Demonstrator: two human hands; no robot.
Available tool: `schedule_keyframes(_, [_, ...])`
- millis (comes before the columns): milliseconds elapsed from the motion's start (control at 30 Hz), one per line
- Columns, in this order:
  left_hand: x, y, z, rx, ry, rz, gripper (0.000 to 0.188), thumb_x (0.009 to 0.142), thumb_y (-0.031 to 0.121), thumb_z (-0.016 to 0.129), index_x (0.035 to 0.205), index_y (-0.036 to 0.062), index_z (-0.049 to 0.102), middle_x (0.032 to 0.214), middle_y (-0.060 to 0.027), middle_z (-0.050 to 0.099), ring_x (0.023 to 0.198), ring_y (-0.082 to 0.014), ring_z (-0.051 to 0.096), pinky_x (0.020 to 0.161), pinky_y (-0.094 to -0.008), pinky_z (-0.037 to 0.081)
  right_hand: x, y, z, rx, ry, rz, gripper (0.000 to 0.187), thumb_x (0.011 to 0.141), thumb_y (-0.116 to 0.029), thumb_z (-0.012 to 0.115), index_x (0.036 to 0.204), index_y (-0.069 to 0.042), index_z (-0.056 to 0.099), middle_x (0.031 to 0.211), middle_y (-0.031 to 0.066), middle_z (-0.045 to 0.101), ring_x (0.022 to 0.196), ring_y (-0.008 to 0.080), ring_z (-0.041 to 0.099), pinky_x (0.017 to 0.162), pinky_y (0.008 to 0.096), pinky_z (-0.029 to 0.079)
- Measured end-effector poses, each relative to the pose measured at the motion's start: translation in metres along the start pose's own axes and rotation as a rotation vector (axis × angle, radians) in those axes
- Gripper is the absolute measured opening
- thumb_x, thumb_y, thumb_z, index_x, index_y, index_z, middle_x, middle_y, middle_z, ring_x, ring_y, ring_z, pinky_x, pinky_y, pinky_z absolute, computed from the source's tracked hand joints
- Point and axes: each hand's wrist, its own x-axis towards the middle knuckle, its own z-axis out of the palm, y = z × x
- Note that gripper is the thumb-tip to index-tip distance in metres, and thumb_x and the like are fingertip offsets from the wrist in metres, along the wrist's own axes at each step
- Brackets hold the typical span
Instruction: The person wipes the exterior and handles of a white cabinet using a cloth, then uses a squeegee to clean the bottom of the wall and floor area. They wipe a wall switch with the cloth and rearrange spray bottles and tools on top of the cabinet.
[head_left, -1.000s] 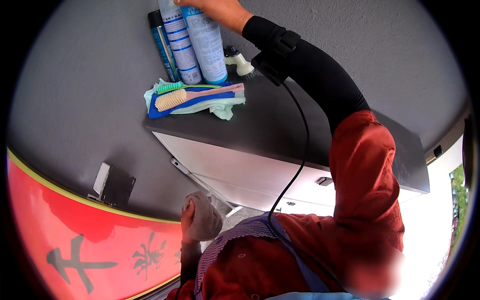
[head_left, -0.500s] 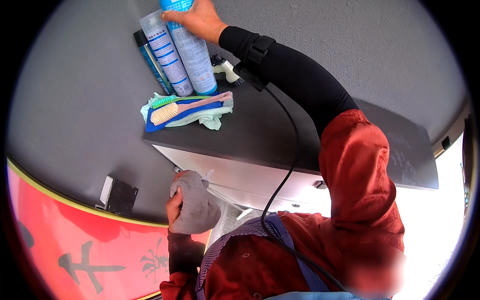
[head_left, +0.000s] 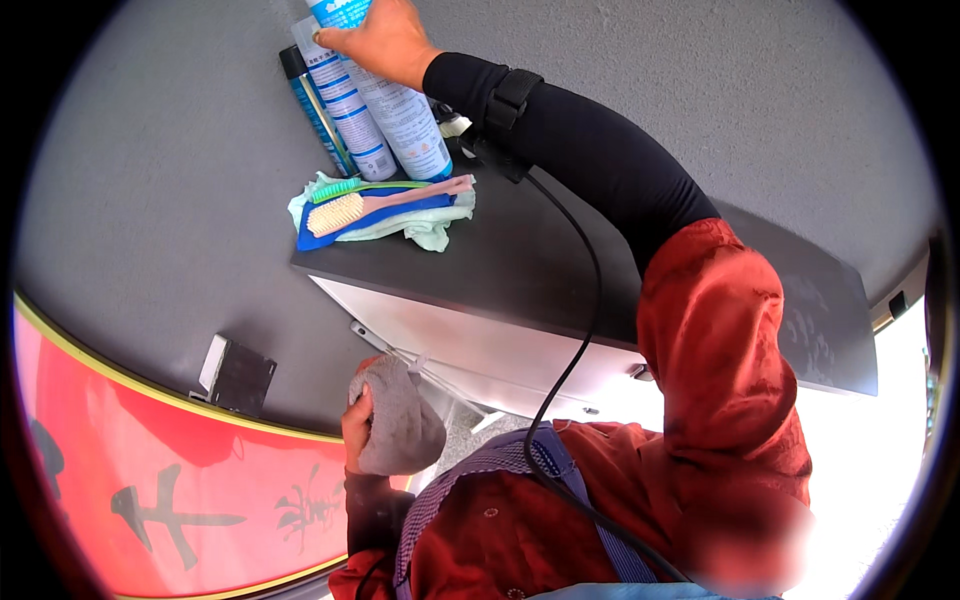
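- The right hand (head_left: 385,45) grasps the upper part of a large blue-and-white can (head_left: 405,115), thumb on the near side; the can leans, its base at the rear of the dark-topped bench (head_left: 520,275), and whether it bears on the surface cannot be told.
- The left hand (head_left: 355,425), lower down and in front of the bench, clasps a bunched grey cloth (head_left: 405,430), fingers curled about its left side.
- Just left of the large can stand a slimmer white can with blue bands (head_left: 352,115) and a dark can with a black cap (head_left: 318,110), side by side and similarly tilted in this view.
- Before the cans, on the bench, a pale green cloth (head_left: 430,235) lies beneath a blue cloth (head_left: 318,242).
- A pink-handled brush (head_left: 340,213) with cream bristles rests across both cloths, beside a green brush (head_left: 335,190).
- A white-and-black object (head_left: 455,126) sits near the large can, partly hidden by the right forearm.
- A black cable (head_left: 575,365) hangs from the right wrist area.
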Motion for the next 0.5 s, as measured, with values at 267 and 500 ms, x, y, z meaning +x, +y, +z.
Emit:
schedule_keyframes(267, [-0.008,-0.004,0.0,-0.088,0.02,-0.036,0.056,0.097,0.045,0.053,0.136,0.004,0.052,0.115,-0.0138,0.066,0.103,-0.0259,0.064,0.09,-0.0389,0.052,0.009,0.04,-0.014,-0.009,0.063,0.117,0.069,0.079,-0.036,0.08,0.119,0.008,0.045,0.108,0.0268,0.057,0.102,0.0407,0.058,0.09,0.0485,0.048])
schedule_keyframes(500, [-0.012,-0.016,-0.019,-0.037,0.04,-0.022,0.058,0.096,0.046,0.053,0.134,0.0021,0.053,0.117,-0.0146,0.065,0.103,-0.0256,0.065,0.09,-0.0383,0.052,-0.027,0.026,-0.027,0.084,-0.118,0.126,0.085,0.079,-0.029,0.082,0.137,0.005,0.03,0.126,0.0261,0.05,0.115,0.0368,0.057,0.095,0.0478,0.051])
